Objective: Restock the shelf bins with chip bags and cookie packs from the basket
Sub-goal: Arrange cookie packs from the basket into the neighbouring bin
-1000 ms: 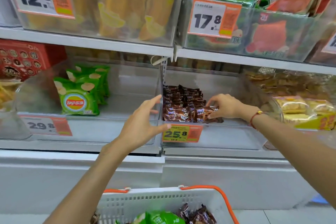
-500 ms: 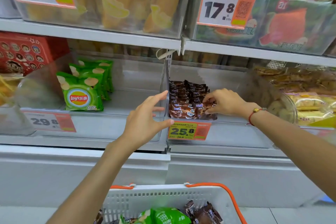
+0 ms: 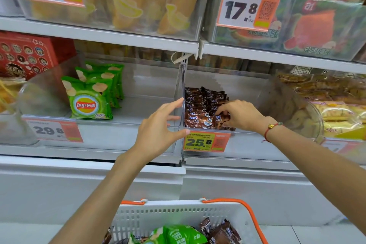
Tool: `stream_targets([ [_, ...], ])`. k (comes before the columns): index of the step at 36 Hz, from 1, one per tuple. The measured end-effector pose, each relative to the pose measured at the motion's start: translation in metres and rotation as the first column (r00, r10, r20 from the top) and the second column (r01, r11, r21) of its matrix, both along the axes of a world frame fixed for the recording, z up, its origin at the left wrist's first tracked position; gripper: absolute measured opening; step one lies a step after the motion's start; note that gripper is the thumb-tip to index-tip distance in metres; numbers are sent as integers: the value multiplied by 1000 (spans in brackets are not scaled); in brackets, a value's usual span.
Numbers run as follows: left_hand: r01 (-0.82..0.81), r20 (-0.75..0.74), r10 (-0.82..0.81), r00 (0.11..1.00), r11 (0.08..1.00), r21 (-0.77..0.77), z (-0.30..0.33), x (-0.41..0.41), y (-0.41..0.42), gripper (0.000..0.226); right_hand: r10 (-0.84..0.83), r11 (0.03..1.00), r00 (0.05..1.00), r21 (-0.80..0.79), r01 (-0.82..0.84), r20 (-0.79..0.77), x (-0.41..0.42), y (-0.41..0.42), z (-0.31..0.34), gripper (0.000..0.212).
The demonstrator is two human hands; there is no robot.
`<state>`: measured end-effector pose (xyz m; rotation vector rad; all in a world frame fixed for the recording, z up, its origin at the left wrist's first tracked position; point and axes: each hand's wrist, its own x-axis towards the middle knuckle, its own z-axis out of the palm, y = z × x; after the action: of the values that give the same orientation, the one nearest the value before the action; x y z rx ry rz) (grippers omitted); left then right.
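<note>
Nearest, low in view: a white plastic basket (image 3: 178, 216), slotted walls, orange handles, loaded with a crinkled green chip bag (image 3: 178, 234) and glossy brown cookie packs (image 3: 221, 232).

Above it, two bare forearms reaching up toward the shelf (image 3: 99, 34). Left hand (image 3: 158, 127) spread wide, fingers straight, thumb underneath, framing the front corner where two clear bins met; gripped nothing, though actual contact with the plastic could not be told. Right hand (image 3: 240, 115) wearing a red cord bracelet (image 3: 271, 128) with a gold bead, fingers curled down and pinching a brown cookie pack (image 3: 222, 117) at the front of the row.

Middle level: smooth, transparent bins with rounded corners, set on white painted metal. Cookie bin (image 3: 257, 144) held shiny brown wrappers (image 3: 204, 103) stacked in neat rows along its left side, right half bare, an orange-and-yellow price tag (image 3: 206, 141) reading 25.8 stuck on its front. Chip bin (image 3: 138, 138) to the left held a few puffy green bags (image 3: 89, 99) with a red and yellow logo, standing upright at its left end, tagged 29.8.

Farther right, pale yellow wrapped cakes (image 3: 336, 113); far left, a red printed box (image 3: 25, 55).

Top level: clear bins of yellow packs (image 3: 126, 6) tagged 12.8 and of green-and-red packs (image 3: 315, 29) tagged 17.8.
</note>
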<state>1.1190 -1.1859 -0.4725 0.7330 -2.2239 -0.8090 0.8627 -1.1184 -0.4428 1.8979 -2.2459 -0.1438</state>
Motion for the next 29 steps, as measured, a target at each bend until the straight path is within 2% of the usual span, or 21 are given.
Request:
stream_targets([
  [10,-14,7,14,1000,1000,1,0,0,1,78,-62,998,979,27,58,195,0,1,1,42],
  [12,-11,12,11,1000,1000,-2,0,0,3,78,-64,998,971,-9,68,232,0,7,6,43],
  [15,3,17,-3,1000,1000,-15,0,1,6,79,-77,985,954,-125,117,289,3,23,16,39],
  [17,13,39,-12,999,999,-29,3,4,9,79,-48,955,938,-258,144,344,11,38,21,32],
  [20,12,87,-2,996,994,-109,13,17,15,73,83,866,904,-479,143,419,37,65,21,24],
  [22,2,113,17,993,986,-164,22,30,20,62,171,831,866,-541,130,471,59,82,15,22],
  [25,-9,211,43,977,988,-156,31,56,26,38,249,870,799,-489,64,547,91,95,-2,19],
  [29,31,527,3,850,998,-56,21,97,35,21,201,974,753,-209,-86,627,129,88,-36,15],
])
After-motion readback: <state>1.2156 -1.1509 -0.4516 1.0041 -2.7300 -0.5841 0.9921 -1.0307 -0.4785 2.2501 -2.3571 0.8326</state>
